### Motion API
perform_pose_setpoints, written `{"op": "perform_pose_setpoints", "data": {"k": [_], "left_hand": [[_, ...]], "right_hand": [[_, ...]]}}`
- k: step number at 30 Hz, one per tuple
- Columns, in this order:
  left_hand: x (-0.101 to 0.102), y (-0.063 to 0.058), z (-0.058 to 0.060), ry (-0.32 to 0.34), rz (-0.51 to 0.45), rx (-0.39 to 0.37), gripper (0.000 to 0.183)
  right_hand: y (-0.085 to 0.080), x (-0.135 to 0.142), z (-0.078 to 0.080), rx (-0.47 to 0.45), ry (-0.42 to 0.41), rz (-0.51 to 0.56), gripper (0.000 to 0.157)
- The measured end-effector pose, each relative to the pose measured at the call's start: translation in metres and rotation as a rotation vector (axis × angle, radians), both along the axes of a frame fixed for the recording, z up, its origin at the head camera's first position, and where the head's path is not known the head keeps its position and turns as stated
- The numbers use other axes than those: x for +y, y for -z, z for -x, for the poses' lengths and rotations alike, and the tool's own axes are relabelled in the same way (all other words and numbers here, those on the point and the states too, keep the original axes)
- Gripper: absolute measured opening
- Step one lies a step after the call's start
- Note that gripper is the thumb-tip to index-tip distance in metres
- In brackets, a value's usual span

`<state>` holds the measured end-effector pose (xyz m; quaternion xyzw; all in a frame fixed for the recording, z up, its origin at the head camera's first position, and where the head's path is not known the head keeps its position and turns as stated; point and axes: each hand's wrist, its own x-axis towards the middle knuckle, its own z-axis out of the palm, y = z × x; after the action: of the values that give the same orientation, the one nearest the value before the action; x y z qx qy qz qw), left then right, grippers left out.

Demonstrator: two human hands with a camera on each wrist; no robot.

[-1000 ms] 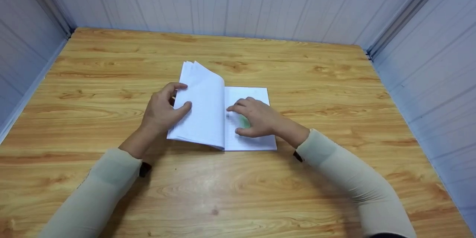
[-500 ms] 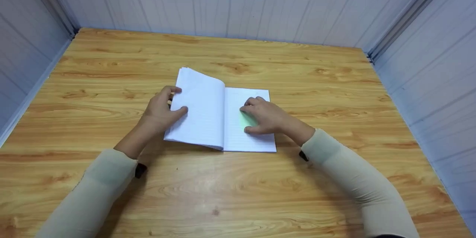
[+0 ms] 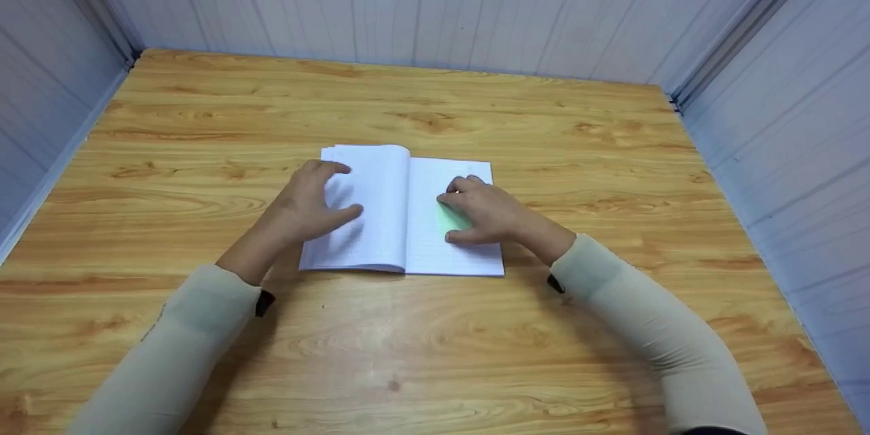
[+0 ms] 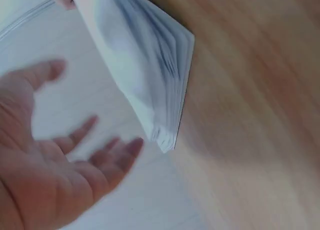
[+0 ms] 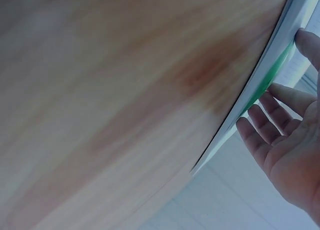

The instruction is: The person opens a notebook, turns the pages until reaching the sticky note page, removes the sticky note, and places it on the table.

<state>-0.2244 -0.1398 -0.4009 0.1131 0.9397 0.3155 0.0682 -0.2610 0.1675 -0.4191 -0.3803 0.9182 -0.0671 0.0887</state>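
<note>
An open notebook point(image 3: 423, 255) with white lined pages lies on the wooden table in the head view. Over its left-hand pages point(image 3: 377, 231) hovers my left hand point(image 3: 299, 202), thumb and fingers spread and holding nothing. The left wrist view shows that hand point(image 4: 55, 175) apart from the layered page edges point(image 4: 170, 90). On the right page lies a light green piece of paper point(image 3: 450, 219), partly covered by my right hand point(image 3: 493, 213). In the right wrist view, the extended fingers and thumb of that hand point(image 5: 295, 145) touch down around the green paper point(image 5: 270, 72).
The wood-grain table point(image 3: 421, 346) extends around the notebook on all sides. Pale panelled walls point(image 3: 442, 7) stand behind it and along both sides. A dark wrist strap piece point(image 3: 266, 302) shows below the left sleeve.
The left hand has let go of the raised pages, which have dropped flatter on the left. My right hand moved slightly right and came down on the green paper, then stayed there.
</note>
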Motion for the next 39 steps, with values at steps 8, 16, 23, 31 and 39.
{"op": "perform_pose_setpoints", "data": {"k": [8,16,23,31,39], "left_hand": [[0.018,0.01,0.004,0.314,0.257,0.075,0.093],[0.022,0.013,0.004,0.347,0.434,-0.029,0.098],[0.023,0.014,0.004,0.348,0.463,-0.036,0.098],[0.024,0.016,0.003,0.345,0.454,-0.022,0.097],[0.024,0.015,0.003,0.337,0.462,-0.031,0.096]], "right_hand": [[0.0,0.0,0.001,-0.009,0.003,-0.012,0.065],[0.0,0.0,0.0,0.021,0.008,0.035,0.053],[-0.002,-0.005,-0.002,0.041,0.048,0.041,0.04],[-0.003,-0.004,-0.001,0.089,0.08,0.129,0.026],[-0.005,0.001,0.0,0.156,0.085,0.199,0.024]]}}
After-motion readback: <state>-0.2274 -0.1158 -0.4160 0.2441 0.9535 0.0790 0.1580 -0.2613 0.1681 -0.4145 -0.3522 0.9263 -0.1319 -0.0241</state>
